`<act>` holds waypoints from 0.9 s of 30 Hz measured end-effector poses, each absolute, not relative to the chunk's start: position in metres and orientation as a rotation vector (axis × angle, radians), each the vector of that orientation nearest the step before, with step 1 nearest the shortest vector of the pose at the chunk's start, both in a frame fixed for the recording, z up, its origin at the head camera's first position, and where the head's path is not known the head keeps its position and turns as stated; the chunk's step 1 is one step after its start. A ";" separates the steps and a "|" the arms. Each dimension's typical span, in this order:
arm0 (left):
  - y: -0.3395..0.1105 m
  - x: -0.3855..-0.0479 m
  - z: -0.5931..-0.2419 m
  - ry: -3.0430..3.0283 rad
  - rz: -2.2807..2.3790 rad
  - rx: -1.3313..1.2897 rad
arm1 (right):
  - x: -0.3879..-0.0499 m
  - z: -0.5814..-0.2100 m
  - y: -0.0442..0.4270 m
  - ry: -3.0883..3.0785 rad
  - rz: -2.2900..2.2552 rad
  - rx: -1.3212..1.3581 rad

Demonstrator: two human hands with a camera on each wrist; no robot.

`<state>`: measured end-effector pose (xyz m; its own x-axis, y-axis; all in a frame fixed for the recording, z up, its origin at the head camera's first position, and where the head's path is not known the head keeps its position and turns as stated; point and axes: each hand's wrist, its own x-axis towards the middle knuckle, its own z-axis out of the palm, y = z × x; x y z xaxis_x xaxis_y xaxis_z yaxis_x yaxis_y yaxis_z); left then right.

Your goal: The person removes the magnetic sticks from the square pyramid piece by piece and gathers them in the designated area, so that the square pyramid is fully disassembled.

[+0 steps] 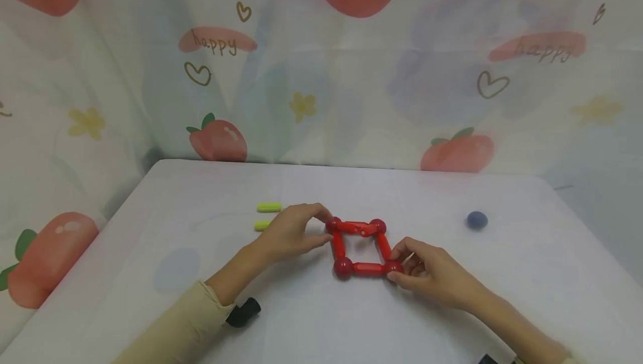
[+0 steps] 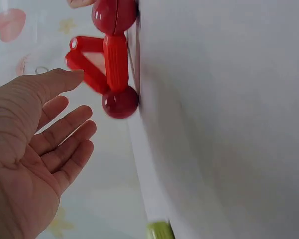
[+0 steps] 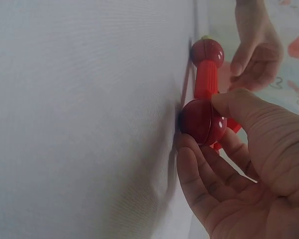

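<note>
A four-sided frame of red rods and red balls lies on the white table. Its back side is a red hinged rod; the front side is a straight red rod. My right hand pinches the front-right red ball between thumb and fingers. Around the back-left ball, my left hand reaches with fingers spread; its wrist view shows a gap between fingers and ball.
Two yellow-green rods lie behind and left of the left hand. Toward the right back rests a dark blue ball. A printed curtain hangs behind the table and along its left side.
</note>
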<state>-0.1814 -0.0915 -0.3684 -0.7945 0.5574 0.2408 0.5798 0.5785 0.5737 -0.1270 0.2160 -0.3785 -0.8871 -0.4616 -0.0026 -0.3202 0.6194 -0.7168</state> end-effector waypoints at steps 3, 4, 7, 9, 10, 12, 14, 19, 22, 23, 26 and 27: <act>-0.075 -0.182 -0.368 -2.772 -1.005 -1.041 | -0.126 -0.379 0.217 2.642 -1.120 -0.646; -0.071 -0.182 -0.368 -2.778 -0.994 -1.053 | -0.125 -0.379 0.218 2.640 -1.118 -0.645; -0.059 -0.182 -0.369 -2.789 -0.976 -1.096 | -0.123 -0.379 0.219 2.646 -1.110 -0.668; -0.055 -0.182 -0.369 -2.783 -0.974 -1.128 | -0.122 -0.379 0.221 2.655 -1.112 -0.697; -0.053 -0.182 -0.369 -2.772 -0.974 -1.146 | -0.122 -0.379 0.221 2.656 -1.117 -0.706; -0.052 -0.181 -0.369 -2.746 -0.983 -1.166 | -0.121 -0.378 0.222 2.658 -1.124 -0.723; -0.053 -0.180 -0.369 -2.728 -1.007 -1.154 | -0.120 -0.378 0.222 2.656 -1.134 -0.717; -0.063 -0.182 -0.369 -2.733 -1.154 -1.052 | -0.118 -0.377 0.223 2.646 -1.123 -0.687; -0.071 -0.183 -0.370 -2.731 -1.218 -1.013 | -0.118 -0.376 0.225 2.644 -1.102 -0.677; -0.073 -0.183 -0.370 -2.726 -1.230 -1.008 | -0.118 -0.376 0.225 2.645 -1.096 -0.679; -0.080 -0.185 -0.371 -2.720 -1.257 -0.999 | -0.119 -0.377 0.226 2.647 -1.085 -0.695; -0.082 -0.185 -0.371 -2.723 -1.263 -0.995 | -0.119 -0.377 0.227 2.646 -1.084 -0.702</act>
<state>-0.1848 -0.0824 -0.3710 -0.8017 0.5503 0.2336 0.5337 0.4830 0.6942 -0.1194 0.2266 -0.3767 -0.8681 -0.4964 -0.0021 -0.3523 0.6189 -0.7020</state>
